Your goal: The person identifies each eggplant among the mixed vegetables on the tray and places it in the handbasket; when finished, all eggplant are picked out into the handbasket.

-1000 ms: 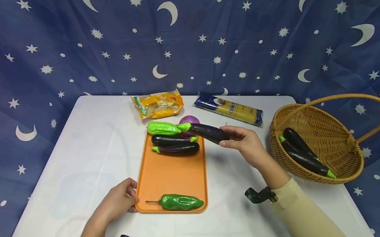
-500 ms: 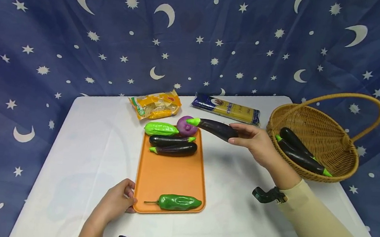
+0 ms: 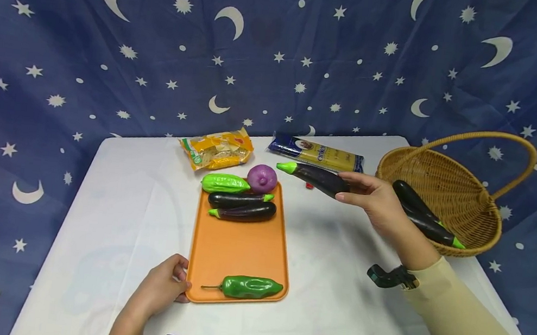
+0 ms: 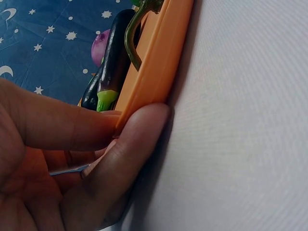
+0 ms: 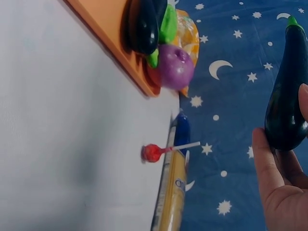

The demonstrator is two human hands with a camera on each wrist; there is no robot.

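Observation:
My right hand (image 3: 376, 205) holds a dark eggplant (image 3: 320, 179) by its thick end, above the table, its green tip to the left. At the near left corner of the orange tray (image 3: 240, 246), my left hand (image 3: 160, 287) pinches the rim between thumb and finger, as the left wrist view shows. A long green pepper (image 3: 251, 287) lies along the tray's near edge. Toward its far end are two eggplants (image 3: 246, 211), a bright green bumpy vegetable (image 3: 225, 183) and a purple onion (image 3: 262, 178).
A wicker basket (image 3: 482, 209) with two eggplants (image 3: 431, 228) stands at the right. A yellow food bag (image 3: 218, 150) and a spaghetti packet (image 3: 319, 153) lie at the back. A red lollipop (image 5: 153, 153) lies between tray and packet.
My right hand has moved right with the eggplant, away from the tray, uncovering the onion and the lollipop. My left hand keeps its hold on the tray's corner.

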